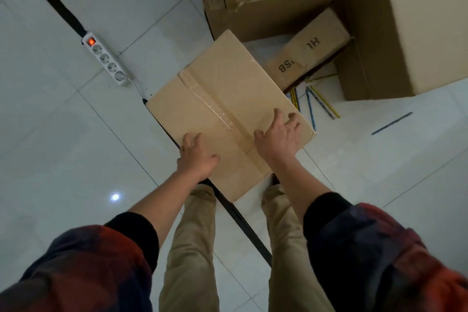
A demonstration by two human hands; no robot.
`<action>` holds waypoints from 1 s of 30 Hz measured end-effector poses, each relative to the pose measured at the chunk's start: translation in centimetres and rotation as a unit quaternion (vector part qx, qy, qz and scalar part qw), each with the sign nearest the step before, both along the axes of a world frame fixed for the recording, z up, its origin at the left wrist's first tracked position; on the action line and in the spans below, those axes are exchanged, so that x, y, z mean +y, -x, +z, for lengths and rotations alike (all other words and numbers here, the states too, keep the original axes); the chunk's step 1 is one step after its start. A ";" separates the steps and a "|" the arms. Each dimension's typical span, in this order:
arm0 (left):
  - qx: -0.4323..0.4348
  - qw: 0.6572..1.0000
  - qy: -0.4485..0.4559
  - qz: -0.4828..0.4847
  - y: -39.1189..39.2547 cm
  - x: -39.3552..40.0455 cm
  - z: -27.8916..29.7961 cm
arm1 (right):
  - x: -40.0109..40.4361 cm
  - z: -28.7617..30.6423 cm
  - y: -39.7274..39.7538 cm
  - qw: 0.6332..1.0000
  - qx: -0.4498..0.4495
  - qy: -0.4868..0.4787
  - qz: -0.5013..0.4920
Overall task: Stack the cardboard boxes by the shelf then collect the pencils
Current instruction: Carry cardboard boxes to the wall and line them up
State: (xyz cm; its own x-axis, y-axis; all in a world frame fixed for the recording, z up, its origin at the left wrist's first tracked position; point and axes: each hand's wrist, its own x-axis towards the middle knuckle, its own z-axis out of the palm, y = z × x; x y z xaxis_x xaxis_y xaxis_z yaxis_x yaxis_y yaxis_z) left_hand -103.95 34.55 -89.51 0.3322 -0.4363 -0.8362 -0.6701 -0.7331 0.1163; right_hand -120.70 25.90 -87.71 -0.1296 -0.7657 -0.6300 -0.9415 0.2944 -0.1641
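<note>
Plain brown cardboard box w/ clear tape down its top seam (pixel 222 109) sits at the centre of the view, above the tiled floor and in front of the person's legs; whether it's lifted or resting can't be told. Both hands are on its near end. Left hand (pixel 196 156) lies on the top by the near-left edge, fingers loosely bent, thumb out, not wrapped round anything. Right hand (pixel 279 134) spreads flat on the top toward the right corner, fingers straight, fingertips at the edge.

Handling, my guess: stiff corrugated walls, smooth tape is slick, so palms on bare card or fingers hooked under the bottom edges at opposite sides would hold better. Weight unknown; sealed, so contents won't spill.

Just beyond the right hand: loose yellow and blue pencils (pixel 321 102) on the floor, one more blue pencil (pixel 391 123) further right. Past them a small brown carton (pixel 307 50) printed "HL" and "SB", partly hidden. Big cardboard boxes (pixel 405 20) behind. Left of the grip, a white power strip (pixel 107 61), switch lit orange.
</note>
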 end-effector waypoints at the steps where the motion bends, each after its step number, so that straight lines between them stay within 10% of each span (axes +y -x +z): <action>1: -0.007 0.999 0.005 0.035 0.2 0.2 0.0 | -0.8 -0.2 0.1 1.000 -0.004 0.004 0.019; 14: 0.001 0.913 0.032 0.407 4.4 -0.7 -1.5 | -6.0 -3.1 4.1 0.980 -0.019 -0.081 0.181; 30: -0.016 0.872 0.169 0.458 0.3 0.9 4.8 | -5.2 3.6 -1.5 0.991 -0.124 -0.037 0.043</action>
State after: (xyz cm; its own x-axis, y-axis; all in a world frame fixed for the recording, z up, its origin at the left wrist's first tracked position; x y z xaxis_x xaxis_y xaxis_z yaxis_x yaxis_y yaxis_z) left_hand -104.26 35.43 -84.75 0.6920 -0.1955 -0.6949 0.1725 -0.8899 0.4222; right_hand -119.22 20.73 -84.13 0.1001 -0.7176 -0.6892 -0.8969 0.2347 -0.3747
